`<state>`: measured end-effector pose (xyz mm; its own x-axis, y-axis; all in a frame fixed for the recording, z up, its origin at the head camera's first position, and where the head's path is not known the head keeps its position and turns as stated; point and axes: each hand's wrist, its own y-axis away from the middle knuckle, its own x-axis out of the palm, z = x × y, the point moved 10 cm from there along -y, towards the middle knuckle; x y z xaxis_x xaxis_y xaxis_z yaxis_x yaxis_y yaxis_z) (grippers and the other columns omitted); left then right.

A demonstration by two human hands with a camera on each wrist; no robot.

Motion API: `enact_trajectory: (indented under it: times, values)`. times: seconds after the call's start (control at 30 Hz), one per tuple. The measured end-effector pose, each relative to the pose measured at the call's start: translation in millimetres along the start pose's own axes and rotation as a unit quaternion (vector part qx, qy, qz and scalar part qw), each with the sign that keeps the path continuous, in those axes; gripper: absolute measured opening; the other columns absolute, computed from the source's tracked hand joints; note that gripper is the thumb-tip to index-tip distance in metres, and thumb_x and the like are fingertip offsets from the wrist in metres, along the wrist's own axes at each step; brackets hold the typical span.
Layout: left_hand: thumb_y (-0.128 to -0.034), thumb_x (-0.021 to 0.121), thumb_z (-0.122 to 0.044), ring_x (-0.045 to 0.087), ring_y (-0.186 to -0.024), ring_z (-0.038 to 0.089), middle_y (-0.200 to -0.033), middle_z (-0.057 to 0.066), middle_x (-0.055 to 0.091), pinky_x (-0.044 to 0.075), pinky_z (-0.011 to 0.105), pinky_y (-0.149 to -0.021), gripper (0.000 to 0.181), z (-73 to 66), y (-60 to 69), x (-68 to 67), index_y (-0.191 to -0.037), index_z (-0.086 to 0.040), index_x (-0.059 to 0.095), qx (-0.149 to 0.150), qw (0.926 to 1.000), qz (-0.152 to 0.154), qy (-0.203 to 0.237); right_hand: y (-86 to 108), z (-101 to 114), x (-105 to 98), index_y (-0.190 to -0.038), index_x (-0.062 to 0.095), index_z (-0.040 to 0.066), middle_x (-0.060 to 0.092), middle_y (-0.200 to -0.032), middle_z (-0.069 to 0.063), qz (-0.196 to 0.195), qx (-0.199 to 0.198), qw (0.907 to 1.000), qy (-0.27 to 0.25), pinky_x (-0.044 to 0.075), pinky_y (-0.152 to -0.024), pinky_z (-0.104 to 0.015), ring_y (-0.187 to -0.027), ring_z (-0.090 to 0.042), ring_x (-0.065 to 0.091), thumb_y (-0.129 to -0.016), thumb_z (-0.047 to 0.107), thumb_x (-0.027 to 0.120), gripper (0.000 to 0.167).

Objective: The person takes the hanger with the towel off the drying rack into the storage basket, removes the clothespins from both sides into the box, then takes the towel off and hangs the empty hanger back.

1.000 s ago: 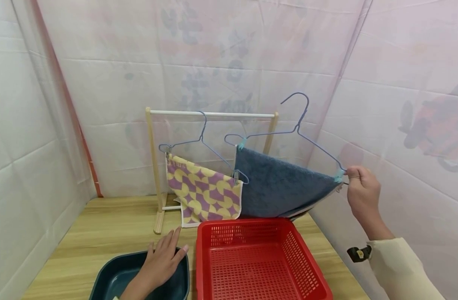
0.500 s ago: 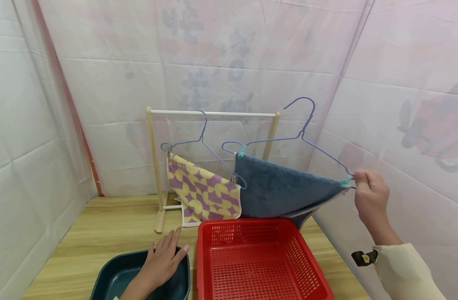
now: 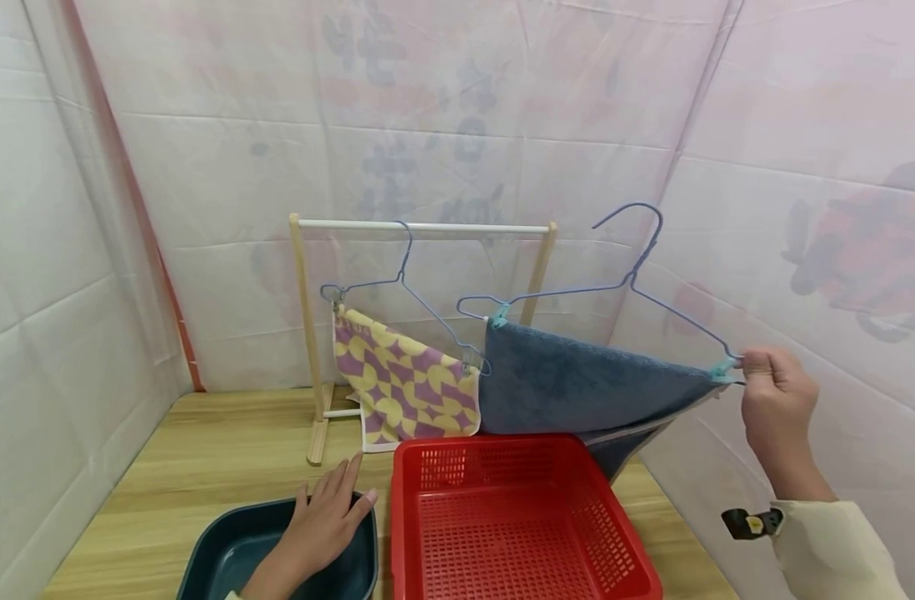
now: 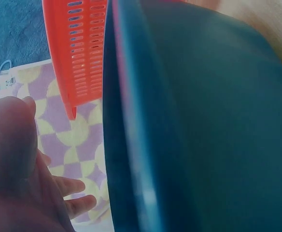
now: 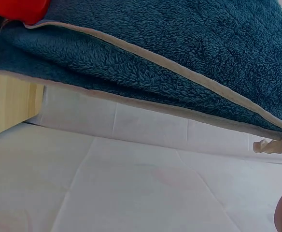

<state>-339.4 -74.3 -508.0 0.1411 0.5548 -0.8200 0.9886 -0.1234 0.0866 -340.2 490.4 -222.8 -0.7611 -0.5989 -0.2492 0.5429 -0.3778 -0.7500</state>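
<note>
My right hand (image 3: 780, 400) pinches the right end of a blue wire hanger (image 3: 633, 277), out to the right of the rack. A folded dark blue towel (image 3: 577, 375) hangs from it by light-blue clips (image 3: 722, 371), tilted down to the right; its lower part is behind the red basket. In the right wrist view the towel (image 5: 179, 43) shows its pale edging. With fingers spread and holding nothing, my left hand (image 3: 318, 529) lies over the dark teal basin (image 3: 202, 550). Whether it touches the rim cannot be told.
A wooden rack with a white bar (image 3: 487, 227) stands at the back. On it hangs another blue hanger (image 3: 402, 273) with a yellow and purple patterned towel (image 3: 405, 383). The red perforated basket (image 3: 495, 446) stands in front. Fabric walls (image 3: 225, 183) surround the wooden table (image 3: 150, 492).
My right hand has moved right and slightly down, drawing the hanger and blue towel with it, farther from the rack. My left hand has stayed in place.
</note>
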Motion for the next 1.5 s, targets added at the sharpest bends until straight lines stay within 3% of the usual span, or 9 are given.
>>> enact_trajectory:
  times: [0.53,0.8,0.93,1.2,1.5]
  values:
    - [-0.0939,0.028,-0.079,0.022,-0.149,0.047,-0.164,0.019,0.026,-0.002,0.081,-0.108,0.09,-5.8,1.8,1.8,-0.163,-0.022,0.019,0.008,1.0,0.001,0.002,0.0,5.3,-10.3,-0.079,0.061,-0.012,0.052,-0.074,0.021,-0.004,-0.052,0.9969,-0.059,0.033,-0.06,-0.012,-0.064,-0.001,0.04,-0.101,0.001,0.052,0.027]
    - [-0.094,0.028,-0.079,0.022,-0.149,0.047,-0.164,0.019,0.026,-0.002,0.08,-0.108,0.09,-5.4,1.5,2.6,-0.162,-0.021,0.02,0.006,1.0,-0.001,0.001,4.7,18.1,-13.6,-0.068,0.054,-0.018,0.058,-0.074,0.016,0.001,-0.104,0.9833,-0.149,0.037,-0.065,-0.013,-0.07,-0.004,0.047,-0.096,-0.01,0.051,0.029]
    - [-0.0938,0.028,-0.079,0.022,-0.149,0.047,-0.164,0.019,0.026,-0.002,0.08,-0.108,0.09,-5.7,1.2,3.3,-0.162,-0.021,0.02,0.007,1.0,-0.002,0.005,9.9,25.8,-7.4,-0.069,0.054,-0.02,0.06,-0.075,0.015,0.012,-0.113,0.9776,-0.177,0.039,-0.066,-0.013,-0.071,-0.004,0.05,-0.095,-0.013,0.051,0.027]
    - [-0.0933,0.028,-0.08,0.023,-0.148,0.046,-0.164,0.017,0.026,-0.001,0.081,-0.108,0.09,-4.9,2.1,4.7,-0.163,-0.022,0.02,0.006,1.0,-0.003,0.005,20.4,32.8,11.4,-0.071,0.057,-0.014,0.063,-0.077,0.016,0.04,-0.106,0.9805,-0.161,0.041,-0.068,-0.01,-0.072,-0.002,0.052,-0.096,-0.013,0.052,0.026]
    - [-0.0936,0.029,-0.079,0.023,-0.148,0.047,-0.164,0.018,0.027,-0.002,0.081,-0.107,0.089,-0.5,2.4,5.2,-0.162,-0.024,0.02,0.002,1.0,-0.001,0.008,32.4,48.3,34.3,-0.07,0.053,-0.018,0.065,-0.077,0.011,0.074,-0.111,0.9676,-0.215,0.044,-0.07,-0.013,-0.073,-0.008,0.055,-0.096,-0.016,0.049,0.027]
